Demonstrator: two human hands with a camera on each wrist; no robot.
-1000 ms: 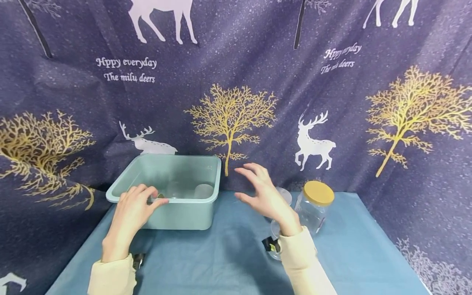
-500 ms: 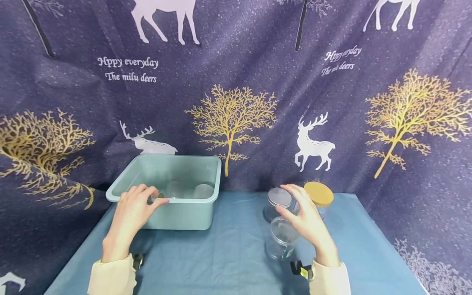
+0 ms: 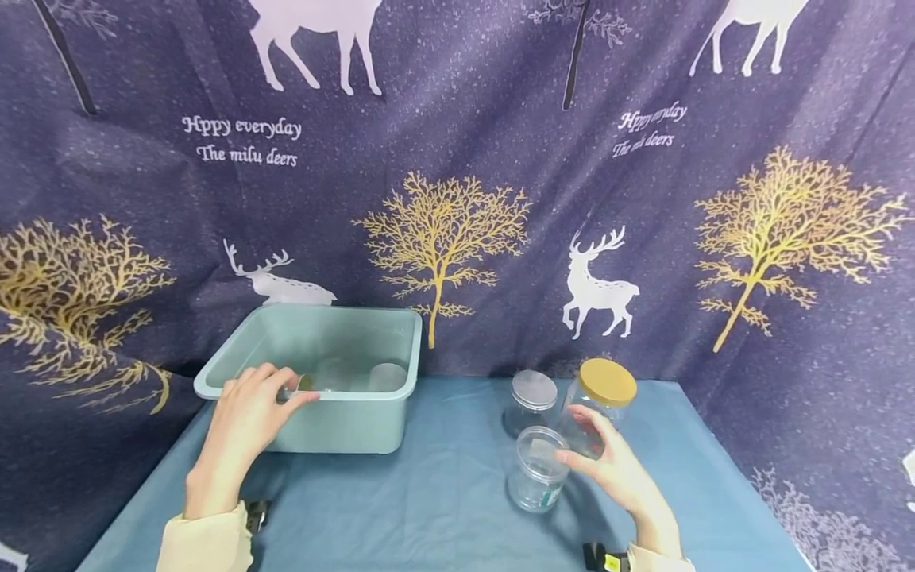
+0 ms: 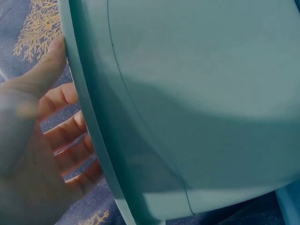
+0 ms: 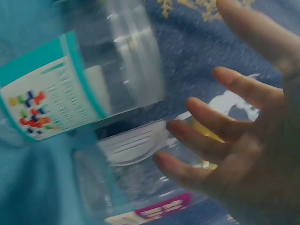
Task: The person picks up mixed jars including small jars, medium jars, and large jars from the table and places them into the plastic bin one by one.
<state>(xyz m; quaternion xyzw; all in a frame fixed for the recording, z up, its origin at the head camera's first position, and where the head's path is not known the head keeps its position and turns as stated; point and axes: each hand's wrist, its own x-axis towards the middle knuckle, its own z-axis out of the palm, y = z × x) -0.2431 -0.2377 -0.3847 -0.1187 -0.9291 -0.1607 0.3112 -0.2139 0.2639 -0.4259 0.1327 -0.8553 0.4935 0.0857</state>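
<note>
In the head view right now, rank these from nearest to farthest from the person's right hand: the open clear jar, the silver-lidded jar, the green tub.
1. Open clear jar: just left of the right hand, at its fingertips.
2. Silver-lidded jar: behind the open jar, toward the backdrop.
3. Green tub: far left, gripped by the left hand.

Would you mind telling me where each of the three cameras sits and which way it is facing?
Head: worn on the head, looking forward and down at the table, the green tub, three clear jars and the deer-print curtain; both forearms and hands show.
Left wrist: beside the left hand, facing the tub's outer wall; thumb and fingers show at its rim.
Right wrist: beside the right hand, facing the open jar; spread fingers show.
Shared: head and left wrist both show the tub; head and right wrist the open jar.
</note>
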